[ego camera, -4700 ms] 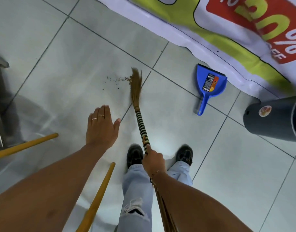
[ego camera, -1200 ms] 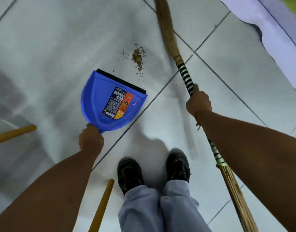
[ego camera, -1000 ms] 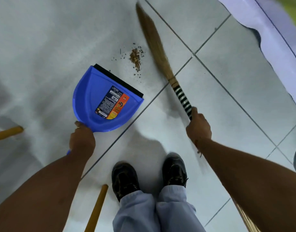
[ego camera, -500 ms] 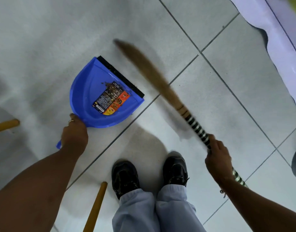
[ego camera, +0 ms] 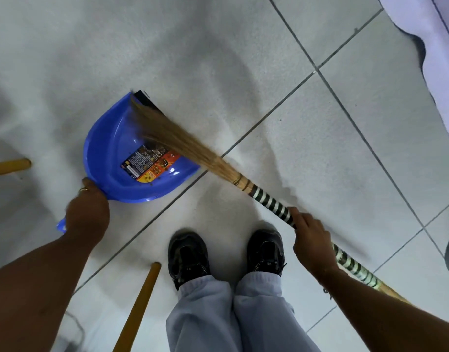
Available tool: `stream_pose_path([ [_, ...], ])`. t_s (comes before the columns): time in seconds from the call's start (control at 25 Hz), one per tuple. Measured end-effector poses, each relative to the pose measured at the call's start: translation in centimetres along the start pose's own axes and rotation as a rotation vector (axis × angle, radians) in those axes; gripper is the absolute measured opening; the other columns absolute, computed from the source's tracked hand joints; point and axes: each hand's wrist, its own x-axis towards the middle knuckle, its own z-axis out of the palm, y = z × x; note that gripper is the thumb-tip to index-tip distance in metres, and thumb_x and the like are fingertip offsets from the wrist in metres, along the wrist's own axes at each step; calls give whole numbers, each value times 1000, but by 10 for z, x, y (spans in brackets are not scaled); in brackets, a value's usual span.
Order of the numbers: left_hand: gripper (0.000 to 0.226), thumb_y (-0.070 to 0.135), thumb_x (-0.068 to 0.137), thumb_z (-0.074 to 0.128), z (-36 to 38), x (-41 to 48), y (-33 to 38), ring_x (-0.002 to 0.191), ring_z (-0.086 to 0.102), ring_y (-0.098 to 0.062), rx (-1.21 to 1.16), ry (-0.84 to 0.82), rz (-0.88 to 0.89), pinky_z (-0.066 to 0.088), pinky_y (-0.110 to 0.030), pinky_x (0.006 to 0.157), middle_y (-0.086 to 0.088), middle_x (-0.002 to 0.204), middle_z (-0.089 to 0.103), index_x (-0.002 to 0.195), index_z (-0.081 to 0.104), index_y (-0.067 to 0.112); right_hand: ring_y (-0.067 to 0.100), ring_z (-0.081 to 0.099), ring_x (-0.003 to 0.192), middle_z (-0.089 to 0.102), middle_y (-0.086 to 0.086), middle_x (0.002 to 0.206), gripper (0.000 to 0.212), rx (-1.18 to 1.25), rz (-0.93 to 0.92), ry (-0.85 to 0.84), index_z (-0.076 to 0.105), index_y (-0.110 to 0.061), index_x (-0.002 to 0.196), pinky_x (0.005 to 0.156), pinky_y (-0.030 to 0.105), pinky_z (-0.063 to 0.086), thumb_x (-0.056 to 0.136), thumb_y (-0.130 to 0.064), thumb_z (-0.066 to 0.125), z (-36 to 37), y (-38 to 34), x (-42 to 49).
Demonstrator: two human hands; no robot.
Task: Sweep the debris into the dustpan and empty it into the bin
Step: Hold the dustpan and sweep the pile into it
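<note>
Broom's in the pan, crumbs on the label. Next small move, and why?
Probably lift the broom clear with the right hand, while the left hand holds the dustpan level. The debris lies inside the pan, and the floor beyond its lip looks clean.

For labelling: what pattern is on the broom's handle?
Black-and-white stripes on the broom handle, head view.

Two yellow wooden poles (ego camera: 139, 303) lie over the grey tiled floor (ego camera: 345, 153). A white banner edge (ego camera: 436, 47) drapes at upper right.
</note>
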Motion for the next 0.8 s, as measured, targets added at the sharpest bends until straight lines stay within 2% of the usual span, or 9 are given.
stream_pose_path([
  [0.08,55,-11,89,44,2,-3,4,89,60,-55,-35,20,-10,49,-58,82,-42,104,57,136,19,-23,37,55,97,60,17,116,65,78,87,44,38,-16,136,76,47,50,78,11,50,3,6,-6],
  [0.16,49,-16,85,47,8,-9,3,77,62,-55,-28,36,-34,52,-57,72,-45,92,58,128,28,-27,38,54,95,57,19,114,61,148,205,55,35,-16,135,76,49,53,81,8,48,3,11,-3],
  [0.28,42,-19,79,54,23,-9,-8,57,64,-47,-122,-168,-200,57,-49,55,-41,68,59,116,39,-29,38,54,98,55,19,119,64,101,239,-64,29,-18,139,79,48,52,81,5,47,5,11,2],
  [0.36,41,-12,85,49,12,-21,-3,66,65,-46,-188,-146,-192,55,-44,61,-39,79,62,122,38,-26,36,53,106,53,16,127,67,57,147,-176,27,-20,143,83,47,51,83,0,49,8,3,-2],
  [0.44,41,-11,88,41,0,-30,6,81,63,-50,-154,-64,-143,52,-48,72,-41,94,61,127,35,-22,35,53,108,53,14,130,63,70,25,-235,29,-21,143,84,45,50,86,-5,50,8,-5,-15],
  [0.56,36,-21,74,55,-9,-49,23,73,62,-52,-55,-4,-79,55,-52,66,-41,84,60,109,46,-25,37,55,105,56,18,124,61,232,-7,-132,32,-17,143,84,45,51,86,-3,51,-8,-13,-33],
  [0.68,40,-7,82,55,-33,-71,43,100,56,-51,-88,-11,-100,47,-54,86,-35,111,56,119,42,-17,35,56,100,56,17,119,60,405,115,6,30,-15,143,84,41,50,88,-2,50,-42,-12,-44],
  [0.8,42,1,86,56,-67,-105,86,109,54,-49,-196,-12,-89,44,-51,93,-31,117,56,122,39,-12,34,57,100,58,17,120,58,428,186,119,26,-13,146,85,41,50,93,-9,49,-86,-5,-55],
])
